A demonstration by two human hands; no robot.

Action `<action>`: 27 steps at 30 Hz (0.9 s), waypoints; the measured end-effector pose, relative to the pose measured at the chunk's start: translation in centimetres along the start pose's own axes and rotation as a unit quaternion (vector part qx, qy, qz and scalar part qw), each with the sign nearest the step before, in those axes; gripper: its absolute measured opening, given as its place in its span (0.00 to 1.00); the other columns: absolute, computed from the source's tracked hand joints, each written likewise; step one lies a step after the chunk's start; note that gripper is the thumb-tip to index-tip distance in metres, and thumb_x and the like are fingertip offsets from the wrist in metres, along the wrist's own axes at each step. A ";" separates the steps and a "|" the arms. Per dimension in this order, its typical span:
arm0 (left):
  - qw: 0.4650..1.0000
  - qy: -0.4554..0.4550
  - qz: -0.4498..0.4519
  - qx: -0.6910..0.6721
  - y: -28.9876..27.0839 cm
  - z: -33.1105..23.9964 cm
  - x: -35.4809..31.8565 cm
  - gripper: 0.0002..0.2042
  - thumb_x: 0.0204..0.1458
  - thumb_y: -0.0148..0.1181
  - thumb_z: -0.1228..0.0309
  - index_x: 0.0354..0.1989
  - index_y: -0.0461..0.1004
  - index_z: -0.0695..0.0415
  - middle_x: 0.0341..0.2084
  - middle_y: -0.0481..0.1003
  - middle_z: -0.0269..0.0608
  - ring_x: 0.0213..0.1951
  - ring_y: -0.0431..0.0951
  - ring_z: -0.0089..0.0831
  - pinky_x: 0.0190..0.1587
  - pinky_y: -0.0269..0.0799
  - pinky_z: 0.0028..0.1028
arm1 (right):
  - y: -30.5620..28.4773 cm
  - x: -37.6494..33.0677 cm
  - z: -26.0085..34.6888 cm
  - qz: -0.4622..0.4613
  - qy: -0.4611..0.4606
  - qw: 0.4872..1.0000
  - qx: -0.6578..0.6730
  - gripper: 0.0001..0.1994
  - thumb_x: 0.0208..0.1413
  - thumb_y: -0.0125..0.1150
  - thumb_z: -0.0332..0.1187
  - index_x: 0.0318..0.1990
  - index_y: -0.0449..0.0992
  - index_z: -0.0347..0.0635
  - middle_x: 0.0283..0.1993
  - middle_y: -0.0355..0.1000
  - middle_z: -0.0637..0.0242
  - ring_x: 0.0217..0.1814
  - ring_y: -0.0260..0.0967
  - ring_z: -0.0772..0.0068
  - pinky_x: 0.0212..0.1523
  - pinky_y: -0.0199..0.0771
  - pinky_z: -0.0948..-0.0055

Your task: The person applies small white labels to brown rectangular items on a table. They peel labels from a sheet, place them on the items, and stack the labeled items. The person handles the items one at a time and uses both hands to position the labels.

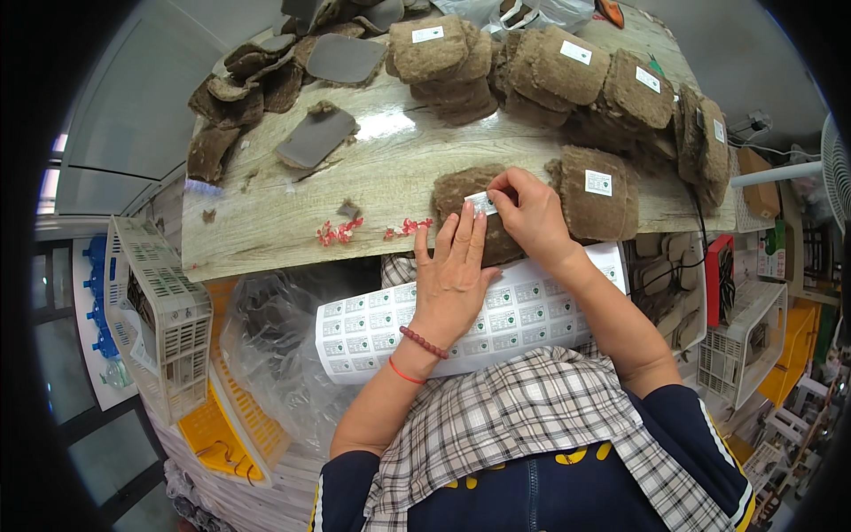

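Observation:
A white printed label [480, 204] lies on a brown fuzzy pad [456, 188] at the table's front edge. My right hand [532, 213] pinches the label's right end between thumb and finger. My left hand [452, 275] has its fingers stretched out, with fingertips at the label's lower left edge and on the pad. Beneath my hands, a white sheet of printed labels [523, 310] rests across my lap, over a checked apron [532, 390]. Just right of the right hand stands a stack of labelled brown pads [585, 213].
More labelled pad stacks [541, 71] line the table's back right. Grey-faced pads [346, 59] pile at the back left, with one grey-faced pad [316, 137] nearer. Red-and-white scraps [339, 232] lie near the front edge. Plastic crates [168, 328] and clear plastic bags [292, 346] stand at left.

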State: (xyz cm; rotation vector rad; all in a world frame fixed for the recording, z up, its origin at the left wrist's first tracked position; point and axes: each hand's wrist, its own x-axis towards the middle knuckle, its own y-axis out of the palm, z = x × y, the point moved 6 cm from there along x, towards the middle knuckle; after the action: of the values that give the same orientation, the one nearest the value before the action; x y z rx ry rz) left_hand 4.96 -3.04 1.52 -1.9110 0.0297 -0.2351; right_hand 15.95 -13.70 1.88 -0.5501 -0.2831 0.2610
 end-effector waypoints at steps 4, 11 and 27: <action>1.000 -0.004 -0.001 0.001 0.1 -0.1 0.0 0.42 0.46 0.70 0.58 0.70 0.57 0.57 0.70 0.55 0.41 0.66 0.58 0.37 0.69 0.41 0.48 | 0.4 -0.4 0.3 -0.004 -0.022 0.997 -0.071 0.09 0.54 0.63 0.28 0.42 0.76 0.39 0.35 0.73 0.59 0.34 0.74 0.57 0.35 0.75 0.65; 1.000 -0.006 -0.008 0.014 0.2 -0.2 0.0 0.42 0.46 0.69 0.58 0.69 0.57 0.57 0.70 0.56 0.41 0.66 0.57 0.37 0.69 0.41 0.49 | 0.0 -0.9 -1.0 -0.098 0.000 0.988 -0.121 0.17 0.53 0.64 0.36 0.50 0.73 0.41 0.45 0.69 0.57 0.44 0.72 0.53 0.42 0.74 0.58; 0.986 -0.067 -0.115 -0.097 -3.0 3.6 -5.4 0.13 0.47 0.63 0.72 0.42 0.73 0.58 0.41 0.72 0.42 0.49 0.69 0.43 0.53 0.61 0.40 | -1.4 -0.4 -0.9 -0.087 0.129 0.926 0.345 0.07 0.56 0.66 0.28 0.37 0.75 0.38 0.33 0.74 0.73 0.35 0.67 0.83 0.39 0.70 0.80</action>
State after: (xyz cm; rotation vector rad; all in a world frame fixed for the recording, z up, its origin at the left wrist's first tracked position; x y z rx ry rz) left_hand 0.04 2.06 2.29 -2.1202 -0.2685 -0.2657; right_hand 16.09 -15.40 1.84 0.1436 0.0281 0.1002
